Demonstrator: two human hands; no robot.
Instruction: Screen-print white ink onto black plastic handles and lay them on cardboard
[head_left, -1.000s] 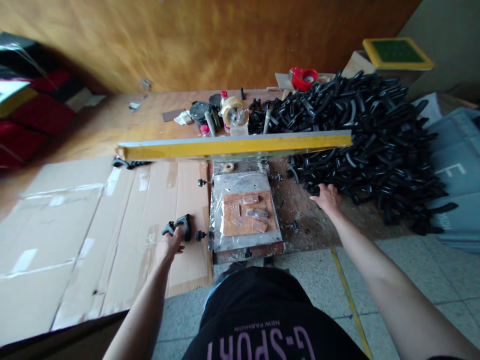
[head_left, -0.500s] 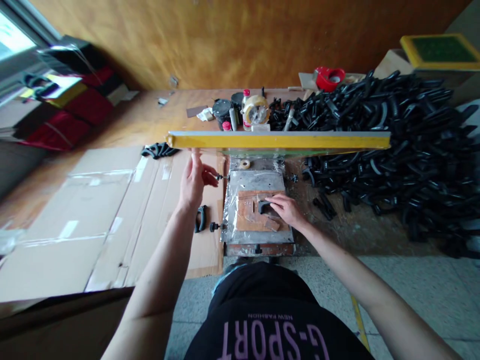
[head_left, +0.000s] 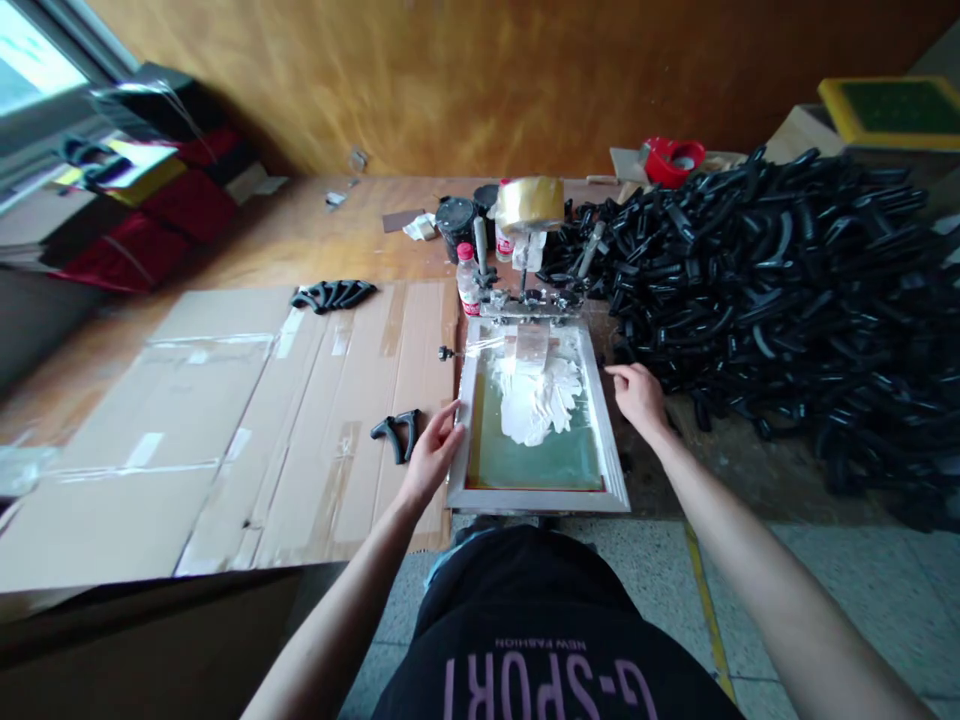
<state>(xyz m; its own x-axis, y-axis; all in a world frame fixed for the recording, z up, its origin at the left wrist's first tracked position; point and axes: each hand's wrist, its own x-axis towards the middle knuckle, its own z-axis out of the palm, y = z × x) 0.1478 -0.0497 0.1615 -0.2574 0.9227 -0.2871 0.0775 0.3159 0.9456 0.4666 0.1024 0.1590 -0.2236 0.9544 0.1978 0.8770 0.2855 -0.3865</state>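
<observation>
A framed screen (head_left: 536, 500) lies flat in front of the body, hinged to a metal clamp (head_left: 529, 308) at its far edge. White paste (head_left: 536, 405) is spread over its green mesh, with a clear scraper (head_left: 532, 350) at the paste's far end. My left hand (head_left: 437, 447) is at the frame's left side, fingers apart and holding nothing. Just off the frame's right side is my right hand (head_left: 637, 397), its index finger stretched out and nothing visible in it. Two black curved handles (head_left: 397, 435) rest on cardboard left of my left hand.
Black handles (head_left: 750, 290) are heaped at the right. Flattened cardboard (head_left: 217, 430) covers the left, with several handles (head_left: 334, 295) in a row near its far edge. A bottle (head_left: 467, 280), black tubs (head_left: 455, 225) and a red tape dispenser (head_left: 671, 162) stand behind the screen.
The raised screen has come down flat, covering the base plate and the handle on it. My left hand has moved down and nearer, and my right hand has moved right, off the handle.
</observation>
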